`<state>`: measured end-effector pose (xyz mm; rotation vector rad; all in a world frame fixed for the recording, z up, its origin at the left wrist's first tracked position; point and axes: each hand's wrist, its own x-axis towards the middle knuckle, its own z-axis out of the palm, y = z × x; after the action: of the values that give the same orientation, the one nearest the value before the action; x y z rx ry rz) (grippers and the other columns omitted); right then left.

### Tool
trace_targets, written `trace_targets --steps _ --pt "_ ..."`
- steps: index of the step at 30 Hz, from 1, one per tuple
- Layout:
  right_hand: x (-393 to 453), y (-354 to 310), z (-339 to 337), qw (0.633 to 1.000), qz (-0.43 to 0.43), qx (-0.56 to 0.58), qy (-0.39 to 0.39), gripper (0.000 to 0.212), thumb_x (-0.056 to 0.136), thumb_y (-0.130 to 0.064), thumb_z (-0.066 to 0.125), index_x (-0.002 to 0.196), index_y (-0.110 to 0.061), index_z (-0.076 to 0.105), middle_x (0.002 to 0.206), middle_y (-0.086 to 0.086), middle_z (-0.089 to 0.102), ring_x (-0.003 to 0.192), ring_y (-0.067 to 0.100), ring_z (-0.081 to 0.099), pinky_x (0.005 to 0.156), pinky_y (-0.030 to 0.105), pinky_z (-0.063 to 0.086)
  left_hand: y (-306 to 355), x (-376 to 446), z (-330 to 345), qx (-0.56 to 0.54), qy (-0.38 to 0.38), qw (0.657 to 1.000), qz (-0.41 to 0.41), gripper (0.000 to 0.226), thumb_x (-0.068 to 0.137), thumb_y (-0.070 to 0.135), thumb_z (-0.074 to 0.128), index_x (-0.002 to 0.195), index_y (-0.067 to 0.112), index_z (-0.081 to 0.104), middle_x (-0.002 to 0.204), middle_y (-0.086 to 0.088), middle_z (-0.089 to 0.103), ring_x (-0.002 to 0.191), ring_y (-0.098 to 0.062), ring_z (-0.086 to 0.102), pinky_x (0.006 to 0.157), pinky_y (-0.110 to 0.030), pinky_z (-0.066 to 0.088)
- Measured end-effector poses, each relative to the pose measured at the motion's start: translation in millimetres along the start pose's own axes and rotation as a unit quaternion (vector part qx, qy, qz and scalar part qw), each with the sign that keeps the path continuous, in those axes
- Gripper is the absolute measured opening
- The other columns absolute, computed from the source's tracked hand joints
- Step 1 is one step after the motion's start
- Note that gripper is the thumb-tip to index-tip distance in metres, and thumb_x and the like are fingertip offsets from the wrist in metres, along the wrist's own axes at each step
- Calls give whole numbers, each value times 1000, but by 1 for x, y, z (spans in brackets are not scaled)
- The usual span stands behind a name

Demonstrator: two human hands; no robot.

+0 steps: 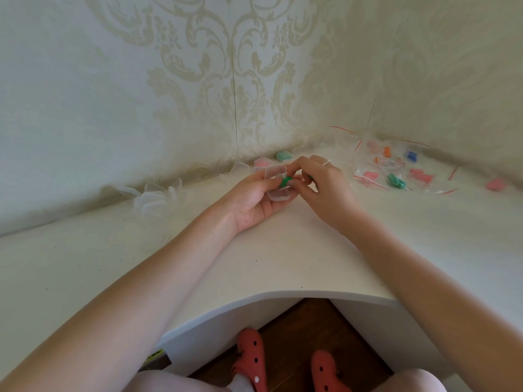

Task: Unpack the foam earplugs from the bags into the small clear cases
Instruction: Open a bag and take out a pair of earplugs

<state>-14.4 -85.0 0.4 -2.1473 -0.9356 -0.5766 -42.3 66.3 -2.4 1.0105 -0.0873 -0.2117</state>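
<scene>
In the middle of the frame the left hand [254,199] grips an open clear case [278,185], its lid standing up toward the wall and its tray lying across the fingers, mouth facing up. The right hand [322,185] comes in from the right and pinches a green earplug [285,181] just over that tray, touching or almost touching its rim; whether it is already inside cannot be told. The earplug's long axis seems to run left to right, in line with the tray. A 2nd bit of green shows between the right hand's fingers. The coming move looks like a short push down into the tray, and the right hand is the one placed for it. To the right of the frame, well apart from the hands, lie clear bags [396,168] with red seal strips, holding pink, orange, blue and green earplugs. Behind the hands near the wall sit 2 filled cases [274,159], 1 pink and 1 green. At left on the white surface [268,250] lies a cluster of empty cases [155,196].
</scene>
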Motion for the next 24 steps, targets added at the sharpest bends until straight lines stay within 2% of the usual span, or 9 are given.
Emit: trace_targets --steps 4,7,10,13,16,18,19,21,24 --pt "3 -4 -3 997 3 23 68 9 84 -3 65 89 -10 69 66 -16 36 64 -5 46 59 9 33 -1 -1 4 9 10 999 -40 5 88 19 57 92 17 60 86 -2 58 70 -8 56 50 -16 46" --pt "1 -10 -2 997 12 64 47 14 80 -2 68 87 -13 73 69 -14 43 64 -5 49 59 6 35 -1 2 6 -1 28 999 -44 26 98 19 48 78 21 65 81 0 58 67 -8 55 45 -15 43" --pt "1 -9 3 997 14 75 6 19 78 -2 69 89 -16 75 77 -14 51 66 -2 54 62 6 37 -1 2 8 -15 37 998 -47 28 103 24 38 91 13 62 81 -2 60 60 -5 57 49 -16 49" --pt "2 -7 4 996 22 89 -3 21 77 -1 71 89 -18 75 77 -8 54 66 3 53 62 7 40 -1 1 9 -5 62 997 -49 50 101 45 26 104 7 57 80 -4 60 56 -4 56 47 -15 48" --pt "1 -9 4 993 44 108 -14 25 76 1 70 89 -20 75 76 -6 52 65 5 50 63 19 53 -3 1 11 72 76 993 -52 54 100 51 21 91 10 56 53 3 52 50 -5 49 35 -14 36" --pt "1 -9 4 993 58 104 -17 25 76 0 70 88 -21 75 75 -8 49 66 6 49 63 31 58 -3 0 12 80 56 993 -59 51 102 45 21 86 11 55 49 4 46 52 -8 46 36 -16 33" --pt "1 -9 4 993 61 104 -16 24 76 -1 70 87 -21 75 74 -7 48 66 5 49 61 28 57 -2 0 11 66 38 995 -65 49 101 41 21 87 9 55 53 3 46 54 -9 47 39 -17 33" --pt "2 -9 3 994 57 95 -10 21 76 -2 72 84 -21 74 73 -4 48 65 -1 47 56 10 47 1 -3 7 18 -2 997 -74 43 95 35 23 93 5 55 66 0 47 57 -10 49 45 -19 34" --pt "1 -10 3 997 53 59 -11 16 75 -7 74 81 -22 73 68 -8 47 64 -5 45 57 9 36 4 -7 5 -49 -48 995 -78 34 84 20 31 99 3 56 83 -8 58 63 -11 51 55 -22 46"
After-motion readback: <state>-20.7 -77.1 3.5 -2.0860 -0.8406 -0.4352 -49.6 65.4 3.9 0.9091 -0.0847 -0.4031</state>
